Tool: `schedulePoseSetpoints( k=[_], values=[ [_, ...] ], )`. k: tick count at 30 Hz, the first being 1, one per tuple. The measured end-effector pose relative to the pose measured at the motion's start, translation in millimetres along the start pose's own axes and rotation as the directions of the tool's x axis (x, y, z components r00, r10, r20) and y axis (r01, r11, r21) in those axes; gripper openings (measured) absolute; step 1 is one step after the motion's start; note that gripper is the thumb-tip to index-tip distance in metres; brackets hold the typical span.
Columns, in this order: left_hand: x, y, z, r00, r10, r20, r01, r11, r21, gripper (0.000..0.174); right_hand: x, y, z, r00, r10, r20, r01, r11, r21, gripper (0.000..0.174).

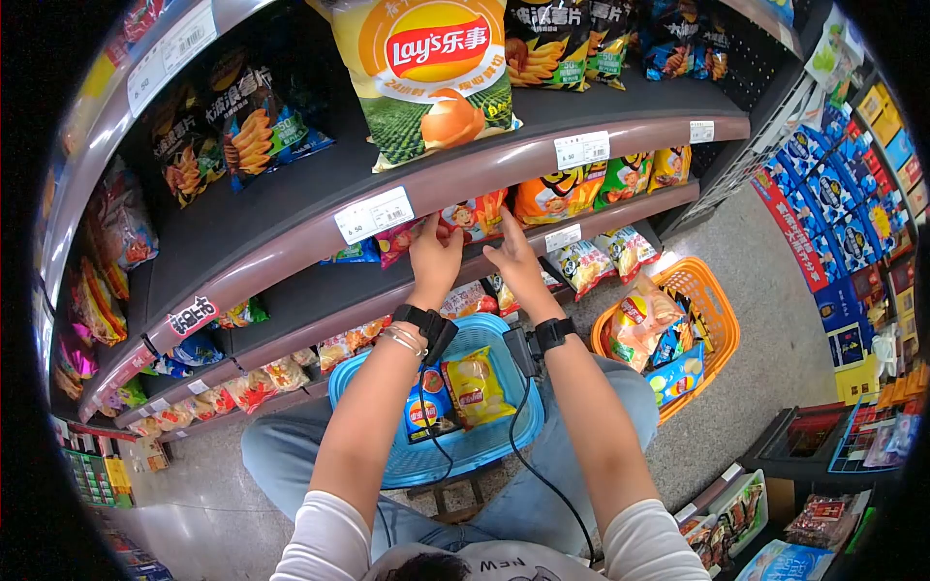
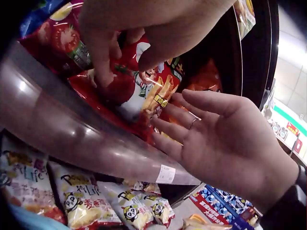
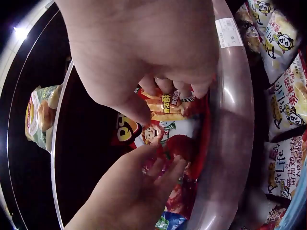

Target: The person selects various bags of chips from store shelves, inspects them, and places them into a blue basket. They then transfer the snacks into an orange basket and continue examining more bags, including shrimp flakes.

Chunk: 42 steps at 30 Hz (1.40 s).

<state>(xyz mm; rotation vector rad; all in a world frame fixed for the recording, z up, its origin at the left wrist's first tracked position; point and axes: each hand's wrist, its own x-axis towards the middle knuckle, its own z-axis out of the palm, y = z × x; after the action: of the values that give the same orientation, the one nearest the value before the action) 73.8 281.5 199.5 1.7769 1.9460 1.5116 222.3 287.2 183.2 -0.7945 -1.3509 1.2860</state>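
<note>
A red snack bag [image 1: 477, 215] printed with a cartoon chef, a tomato and fries sits on the lower shelf, behind the shelf lip. My left hand [image 1: 436, 254] is at its left side, and in the left wrist view those fingertips rest on the front of the red bag [image 2: 127, 91]. At the other side is my right hand [image 1: 520, 269]. Its fingers are extended with the palm turned toward the bag, and the fingertips reach the bag's right edge in the left wrist view. A dark red tomato-printed bag [image 2: 62, 40] lies just left of it.
A large Lay's bag [image 1: 426, 82] stands on the shelf above. Between my knees is a blue basket [image 1: 373, 387] with a blue bag and a yellow bag. An orange basket [image 1: 717, 315] with several snacks stands on the right. White panda-print bags [image 2: 79, 194] line the bottom shelf.
</note>
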Motion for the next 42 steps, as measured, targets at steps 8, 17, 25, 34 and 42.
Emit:
schedulePoseSetpoints(
  k=[8,17,25,34,42],
  values=[
    [-1.7,-2.9,2.6,0.991,-0.132,0.026,0.134,0.989,-0.063,0.045,5.7,0.9,1.2,0.999,-0.024,0.045,0.021,0.997,0.072,0.075],
    [1.9,8.5,5.2,0.992,-0.066,0.110,0.074,0.994,-0.075,0.027,7.4,10.5,-1.6,0.998,-0.056,-0.010,0.056,0.997,-0.060,0.074],
    [5.5,-7.1,15.2,0.967,-0.073,0.243,0.140,0.952,-0.271,0.034,1.7,5.6,5.7,0.996,-0.020,-0.091,0.001,0.977,-0.213,0.075],
    [-21.8,-18.7,-11.7,0.941,-0.207,0.269,0.311,0.844,-0.437,0.058,-22.9,-2.0,13.1,0.945,-0.081,-0.316,-0.018,0.954,-0.298,0.036],
    [-150.3,-73.4,-59.2,0.834,-0.377,0.403,0.516,0.792,-0.327,0.020,-121.4,76.5,44.3,0.986,0.153,-0.067,-0.167,0.934,-0.315,0.014]
  ],
)
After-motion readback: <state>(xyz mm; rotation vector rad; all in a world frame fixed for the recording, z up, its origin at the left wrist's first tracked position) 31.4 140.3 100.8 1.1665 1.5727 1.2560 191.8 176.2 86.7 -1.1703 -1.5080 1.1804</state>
